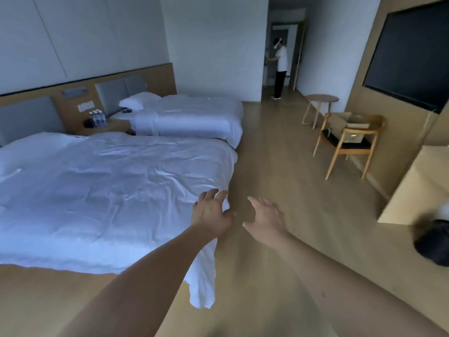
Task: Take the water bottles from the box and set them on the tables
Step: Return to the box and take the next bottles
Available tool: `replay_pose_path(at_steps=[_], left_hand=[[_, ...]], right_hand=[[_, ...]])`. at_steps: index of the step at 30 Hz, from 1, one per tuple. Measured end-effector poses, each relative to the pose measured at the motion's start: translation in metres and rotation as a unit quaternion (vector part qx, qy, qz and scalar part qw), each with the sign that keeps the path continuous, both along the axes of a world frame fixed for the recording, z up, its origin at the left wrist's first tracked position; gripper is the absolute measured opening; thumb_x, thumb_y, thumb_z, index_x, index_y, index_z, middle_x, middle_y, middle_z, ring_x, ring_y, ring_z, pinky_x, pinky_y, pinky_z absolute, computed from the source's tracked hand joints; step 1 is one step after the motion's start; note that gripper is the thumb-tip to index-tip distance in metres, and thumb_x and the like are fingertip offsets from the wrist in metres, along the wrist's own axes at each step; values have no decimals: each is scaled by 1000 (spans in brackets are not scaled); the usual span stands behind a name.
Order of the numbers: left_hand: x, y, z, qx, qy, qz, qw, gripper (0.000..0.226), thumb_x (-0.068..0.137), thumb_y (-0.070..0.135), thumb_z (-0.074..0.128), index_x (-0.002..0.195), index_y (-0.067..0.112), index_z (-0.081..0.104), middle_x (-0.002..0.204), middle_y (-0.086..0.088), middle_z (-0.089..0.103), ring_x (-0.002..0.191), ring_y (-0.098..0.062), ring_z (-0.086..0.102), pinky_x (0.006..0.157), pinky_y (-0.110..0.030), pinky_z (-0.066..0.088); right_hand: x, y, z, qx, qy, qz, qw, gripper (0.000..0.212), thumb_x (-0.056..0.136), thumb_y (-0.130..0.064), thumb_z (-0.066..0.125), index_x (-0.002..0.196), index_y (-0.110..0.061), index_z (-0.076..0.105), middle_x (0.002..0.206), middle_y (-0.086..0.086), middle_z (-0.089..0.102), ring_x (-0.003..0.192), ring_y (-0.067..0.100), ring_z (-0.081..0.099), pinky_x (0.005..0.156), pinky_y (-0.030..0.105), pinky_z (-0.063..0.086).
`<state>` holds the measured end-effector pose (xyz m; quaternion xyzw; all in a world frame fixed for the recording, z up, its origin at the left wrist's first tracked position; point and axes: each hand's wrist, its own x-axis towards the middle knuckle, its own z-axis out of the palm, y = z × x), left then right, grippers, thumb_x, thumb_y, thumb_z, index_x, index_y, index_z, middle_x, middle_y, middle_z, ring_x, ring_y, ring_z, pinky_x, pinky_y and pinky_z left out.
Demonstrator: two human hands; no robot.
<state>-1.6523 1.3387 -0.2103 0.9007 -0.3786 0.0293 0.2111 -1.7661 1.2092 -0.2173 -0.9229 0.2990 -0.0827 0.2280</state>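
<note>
An open cardboard box [349, 122] rests on a wooden chair [346, 148] at the right wall; its contents are hidden. Several water bottles [97, 118] stand on the nightstand [107, 127] between the two beds. A small round wooden table [320, 99] stands beyond the chair. My left hand [211, 211] hovers over the near bed's foot corner, fingers spread and empty. My right hand [267, 221] is stretched out beside it over the floor, also spread and empty. Both hands are far from the box and the bottles.
Two white beds, the near bed [109, 190] and the far bed [189, 115], fill the left. A desk corner [418, 188] and a dark round object [435, 242] sit at right below a wall TV [410, 54]. Another person [280, 68] stands in the far hallway. Wooden floor [274, 161] runs between beds and chair.
</note>
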Motion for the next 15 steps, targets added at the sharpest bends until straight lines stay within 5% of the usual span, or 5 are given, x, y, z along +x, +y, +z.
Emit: replay_pose_path(at_steps=[15], left_hand=[[194,-259,32,7,-14,-194,981,69,88,44,63,149,20,43,155,-7,38,141,-31,32,113,-48,36]], right_hand=[[152,-206,32,-43,18,-209,977,71,85,-41,68,150,-34,40,145,3,50,132,30,48,107,40,44]])
